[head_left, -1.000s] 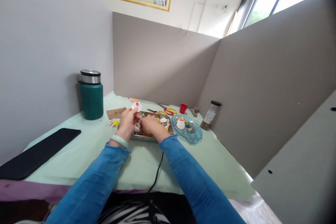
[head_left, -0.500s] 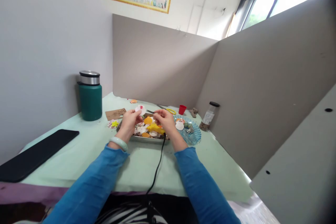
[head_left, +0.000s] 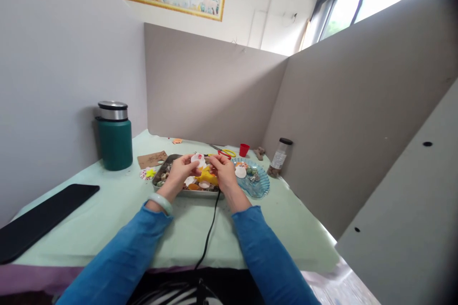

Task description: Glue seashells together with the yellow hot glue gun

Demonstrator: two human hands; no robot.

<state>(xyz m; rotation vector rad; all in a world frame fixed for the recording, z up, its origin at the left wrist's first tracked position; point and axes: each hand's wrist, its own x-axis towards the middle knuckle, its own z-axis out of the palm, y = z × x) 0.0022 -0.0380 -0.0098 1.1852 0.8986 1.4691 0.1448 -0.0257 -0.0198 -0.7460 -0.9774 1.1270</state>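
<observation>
My left hand (head_left: 181, 171) is closed, pinching a thin white disc (head_left: 198, 160) with a red mark on it. My right hand (head_left: 223, 171) is closed too, its fingertips beside the disc; it holds a thin dark pointed tool, mostly hidden by the fingers. Below both hands a metal tray (head_left: 189, 194) holds pebbles, white discs and orange pieces. A yellow glue gun (head_left: 207, 176) lies across the tray, its black cord (head_left: 213, 221) running toward me.
On the right stand a blue scalloped plate (head_left: 263, 187) with small items, a red cup (head_left: 244, 150) and a black-lidded jar (head_left: 279, 158). Scissors (head_left: 227, 153) lie behind the tray. To the left are a green flask (head_left: 115, 143), a brown card (head_left: 152, 159) and a black pad (head_left: 50, 219).
My hands have drawn closer together, and the white disc now sits lower, nearer my right fingertips. The dark tool shows less. The whole view has shifted slightly.
</observation>
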